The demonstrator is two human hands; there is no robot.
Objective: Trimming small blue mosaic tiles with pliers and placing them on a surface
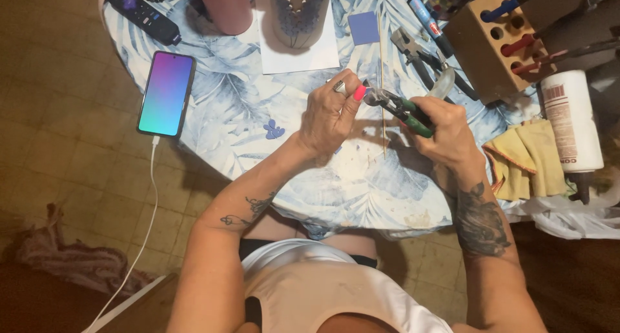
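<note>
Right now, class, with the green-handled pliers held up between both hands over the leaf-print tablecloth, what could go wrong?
1. The left hand's fingertips sit right at the metal nose of the green-handled pliers squeezed by the right hand; they might get pinched.
2. The thin wooden skewer lies just below the hands; a shift could knock it.
3. The lit smartphone rests at the table's edge on its white charging cable; a tug could drop it.
</note>
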